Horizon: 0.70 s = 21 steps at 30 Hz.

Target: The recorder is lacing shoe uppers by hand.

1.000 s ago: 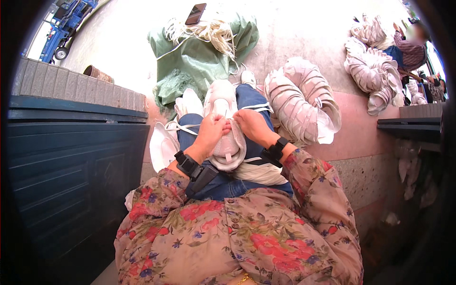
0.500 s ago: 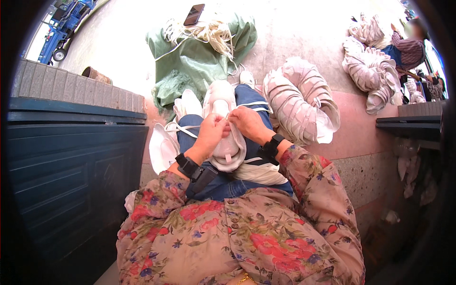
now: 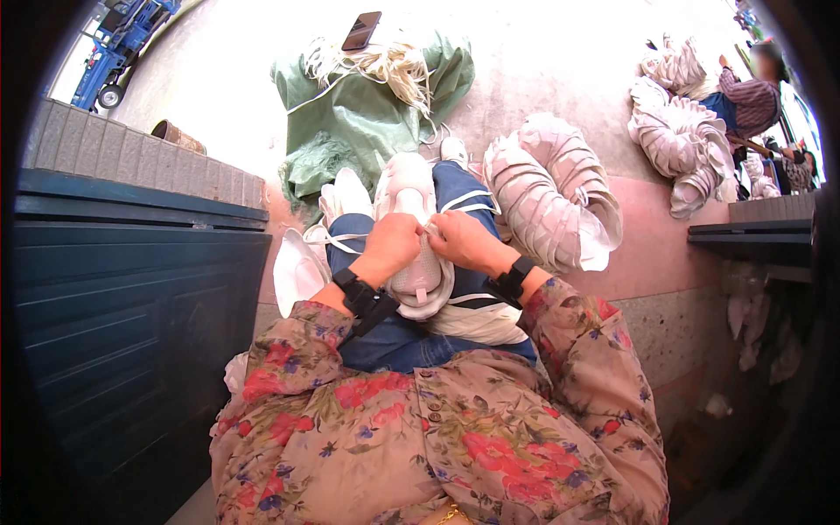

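Left hand point(image 3: 394, 246) and right hand point(image 3: 465, 240) — close together, fingers curled — pinch at the middle of a pale shoe point(image 3: 409, 181) between the legs point(image 3: 462, 185). Cream laces point(image 3: 402, 74) lie on a green sheet point(image 3: 363, 127), a phone point(image 3: 361, 31) beside them; a curved stack of pale uppers point(image 3: 531, 197) sits rightward.

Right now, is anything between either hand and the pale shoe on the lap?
Nothing visible: the left hand and right hand are both directly over the shoe's upper. White strips cross the jeans on either side, clear of that gap.
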### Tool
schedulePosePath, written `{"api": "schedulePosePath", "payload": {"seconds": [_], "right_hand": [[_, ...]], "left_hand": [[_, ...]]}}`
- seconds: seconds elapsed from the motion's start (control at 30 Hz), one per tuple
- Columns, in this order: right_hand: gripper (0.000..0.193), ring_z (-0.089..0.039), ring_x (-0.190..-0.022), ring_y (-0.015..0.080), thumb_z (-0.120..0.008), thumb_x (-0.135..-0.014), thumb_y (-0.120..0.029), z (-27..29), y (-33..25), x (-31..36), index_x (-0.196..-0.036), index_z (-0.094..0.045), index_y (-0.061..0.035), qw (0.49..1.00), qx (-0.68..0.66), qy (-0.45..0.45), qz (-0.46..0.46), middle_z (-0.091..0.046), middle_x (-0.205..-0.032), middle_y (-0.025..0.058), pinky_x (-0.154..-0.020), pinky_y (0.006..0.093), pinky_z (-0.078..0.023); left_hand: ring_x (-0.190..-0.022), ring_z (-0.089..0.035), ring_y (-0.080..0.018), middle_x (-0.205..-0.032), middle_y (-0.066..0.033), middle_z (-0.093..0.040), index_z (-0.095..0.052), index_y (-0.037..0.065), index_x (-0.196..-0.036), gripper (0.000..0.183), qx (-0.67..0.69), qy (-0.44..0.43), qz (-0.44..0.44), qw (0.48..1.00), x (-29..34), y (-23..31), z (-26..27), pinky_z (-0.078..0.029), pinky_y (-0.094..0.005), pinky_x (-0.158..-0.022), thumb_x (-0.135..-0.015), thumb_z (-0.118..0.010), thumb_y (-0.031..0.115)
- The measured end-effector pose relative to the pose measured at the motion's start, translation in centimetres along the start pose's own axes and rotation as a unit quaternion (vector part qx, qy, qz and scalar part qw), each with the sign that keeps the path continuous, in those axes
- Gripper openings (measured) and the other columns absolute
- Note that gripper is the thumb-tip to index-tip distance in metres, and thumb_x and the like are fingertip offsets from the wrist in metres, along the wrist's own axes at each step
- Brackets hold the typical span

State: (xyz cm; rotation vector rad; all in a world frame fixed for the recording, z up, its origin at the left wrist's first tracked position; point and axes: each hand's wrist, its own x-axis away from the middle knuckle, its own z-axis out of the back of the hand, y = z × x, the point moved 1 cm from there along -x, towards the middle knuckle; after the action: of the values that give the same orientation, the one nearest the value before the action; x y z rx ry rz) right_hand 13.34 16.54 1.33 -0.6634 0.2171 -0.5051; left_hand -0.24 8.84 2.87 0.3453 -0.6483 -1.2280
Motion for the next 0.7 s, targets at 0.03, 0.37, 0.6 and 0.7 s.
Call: {"api": "schedulePosePath", "payload": {"seconds": [0.03,0.37,0.6,0.7], "right_hand": [[0.022,-0.056,-0.076,0.0363,-0.052,-0.075,-0.020,0.0,0.5,-0.2,-0.079,-0.055,0.0019,0.999,-0.011,-0.038,-0.002,-0.057,-0.077,0.0222,-0.069,0.0440,-0.045],[0.020,-0.055,-0.078,0.0366,-0.049,-0.078,-0.017,0.2,0.5,-0.4,-0.087,-0.058,-0.0013,0.992,-0.118,-0.035,0.017,-0.058,-0.077,0.0193,-0.071,0.0422,-0.044],[0.016,-0.055,-0.071,0.0252,-0.060,-0.075,-0.026,1.5,-5.1,2.0,-0.079,-0.062,-0.0103,0.990,0.097,0.079,0.068,-0.054,-0.072,0.0095,-0.057,0.0392,-0.041],[0.010,-0.054,-0.072,0.0259,-0.060,-0.073,-0.017,-0.1,-8.0,1.0,-0.081,-0.060,-0.0107,0.978,-0.022,0.058,0.198,-0.054,-0.074,0.0079,-0.062,0.0387,-0.044]], "left_hand": [[-0.075,-0.060,-0.0329,-0.074,-0.0175,-0.062,-0.065,0.005,-0.083,0.018,-0.028,0.016,0.015,0.999,0.0,0.5,-0.3,-0.048,-0.0422,-0.068,-0.073,-0.053,0.014],[-0.070,-0.060,-0.0341,-0.071,-0.0166,-0.059,-0.056,0.003,-0.075,0.015,-0.138,0.062,-0.012,0.988,0.6,1.8,-1.2,-0.047,-0.0437,-0.059,-0.076,-0.054,0.018],[-0.061,-0.057,-0.0263,-0.068,-0.0134,-0.059,-0.054,-0.001,-0.077,0.017,-0.047,0.035,-0.129,0.990,5.6,0.5,5.6,-0.045,-0.0353,-0.054,-0.080,-0.051,0.016],[-0.057,-0.052,-0.0153,-0.067,-0.0064,-0.057,-0.055,-0.002,-0.089,0.018,0.146,-0.118,-0.026,0.982,6.2,-1.5,8.6,-0.043,-0.0267,-0.054,-0.083,-0.048,0.014]]}}
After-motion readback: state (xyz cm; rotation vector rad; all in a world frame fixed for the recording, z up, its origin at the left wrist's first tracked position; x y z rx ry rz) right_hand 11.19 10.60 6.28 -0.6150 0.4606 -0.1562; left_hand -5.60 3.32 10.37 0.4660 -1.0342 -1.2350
